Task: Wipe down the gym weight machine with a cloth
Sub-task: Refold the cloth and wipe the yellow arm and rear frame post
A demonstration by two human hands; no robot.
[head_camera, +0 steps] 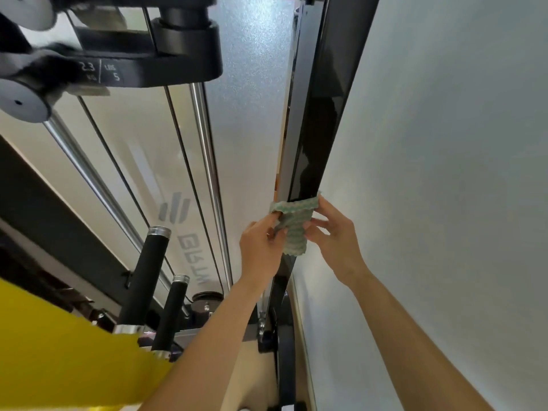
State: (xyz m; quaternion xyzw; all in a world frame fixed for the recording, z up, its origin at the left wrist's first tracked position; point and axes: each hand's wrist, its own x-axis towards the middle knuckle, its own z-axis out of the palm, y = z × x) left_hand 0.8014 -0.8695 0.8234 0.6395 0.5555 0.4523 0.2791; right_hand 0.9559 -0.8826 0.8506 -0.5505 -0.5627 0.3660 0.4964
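Wrapping the green-patterned cloth (293, 229) across the machine's black upright post (318, 120), left hand (261, 247) and right hand (338, 244) each pinch an end with curled fingers (318, 222). Pulling it taut and sliding evenly along the post should clean best.

The cloth (293, 223) covers a stretch of the black post (320, 129), whose top runs off the upper edge. How the left hand (261, 247) lies behind the cloth cannot be told. The weight plate (118, 69) is smeared; only 2.3 and 5 read clearly. The yellow sleeve (59, 351) is cut off at the left and bottom edges.
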